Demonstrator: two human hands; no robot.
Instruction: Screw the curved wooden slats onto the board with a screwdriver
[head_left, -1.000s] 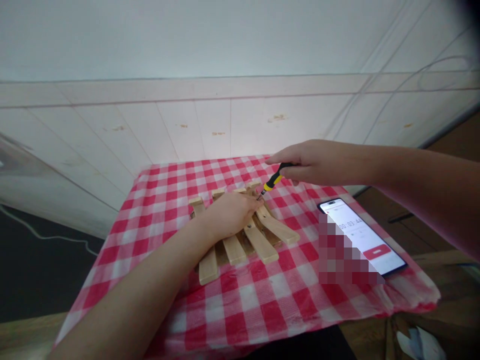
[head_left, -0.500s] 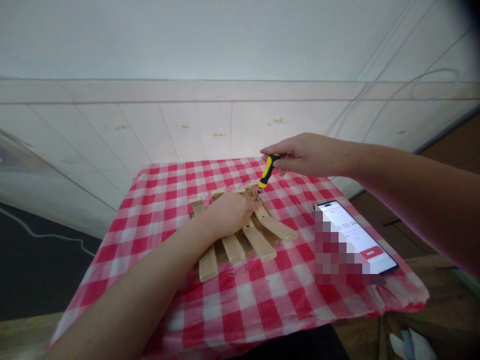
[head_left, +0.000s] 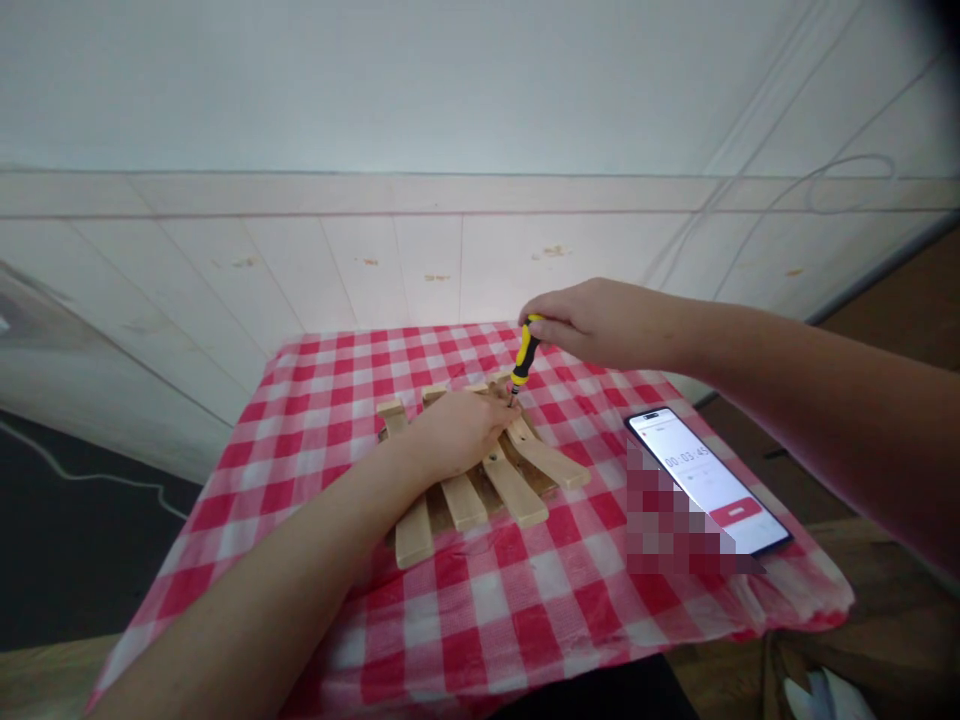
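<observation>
My right hand is closed round the top of a yellow and black screwdriver, which leans slightly with its shaft pointing down. The tip meets the far part of a wooden slatted piece, made of several pale slats fanned out over a darker board. Across the slats lies my left hand, fingers closed and bent down on the wood right beside the screwdriver tip. Whether a screw sits under the tip is too small to make out. Small dark holes or screw heads show on the nearer slats.
A red and white checked cloth covers the small table. To the right lies a phone with a running timer, partly pixelated. Behind the table rises a white panelled wall, and a cable runs at the left.
The screwdriver now stands a little more upright, and my right hand has shifted slightly left and wrapped further over its handle. My left hand keeps its place on the slats.
</observation>
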